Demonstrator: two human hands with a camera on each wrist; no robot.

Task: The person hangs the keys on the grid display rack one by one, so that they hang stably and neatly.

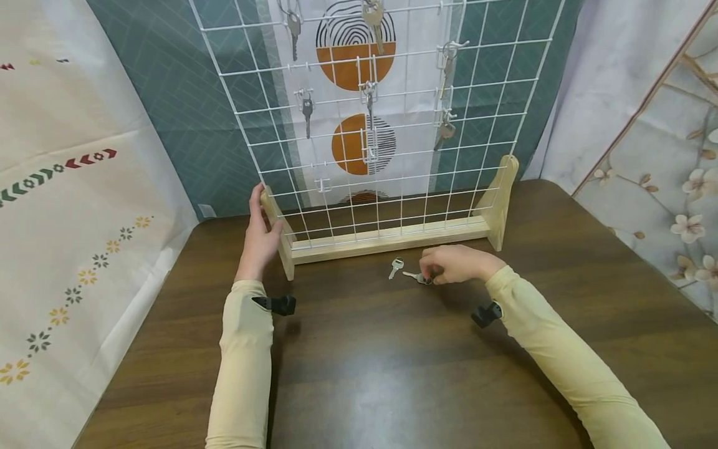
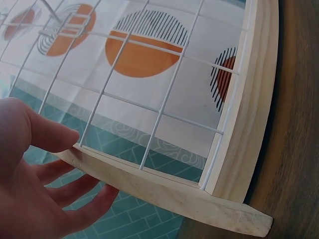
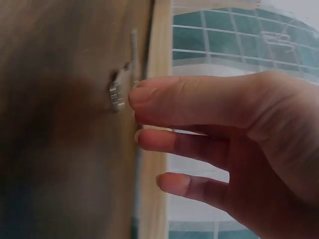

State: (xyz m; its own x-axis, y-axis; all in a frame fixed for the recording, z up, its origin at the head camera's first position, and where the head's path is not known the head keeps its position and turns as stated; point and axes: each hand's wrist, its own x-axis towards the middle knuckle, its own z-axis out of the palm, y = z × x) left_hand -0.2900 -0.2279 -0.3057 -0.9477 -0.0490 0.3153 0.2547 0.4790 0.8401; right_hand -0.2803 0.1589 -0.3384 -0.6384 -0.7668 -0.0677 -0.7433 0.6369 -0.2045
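Observation:
My left hand [image 1: 261, 246] holds the left wooden end piece [image 2: 149, 186] of a white wire grid rack [image 1: 392, 234], its thumb in front and its fingers behind. Just in front of the rack's base, my right hand [image 1: 457, 263] pinches a small silver key [image 1: 416, 276] with thumb and index finger, low over the brown table [image 1: 359, 349]. The key's ring [image 3: 116, 94] shows beside the thumb tip in the right wrist view, the other fingers loosely bent. A second key [image 1: 396, 267] lies flat on the table to the left of the pinched one.
Several keys hang on hooks higher up the grid, among them one at left [image 1: 307, 112] and one at right [image 1: 445, 132]. A bare white hook [image 1: 322, 185] sits low on the grid. Patterned cloth [image 1: 73, 218] hangs at the left, floral cloth [image 1: 673, 206] at the right.

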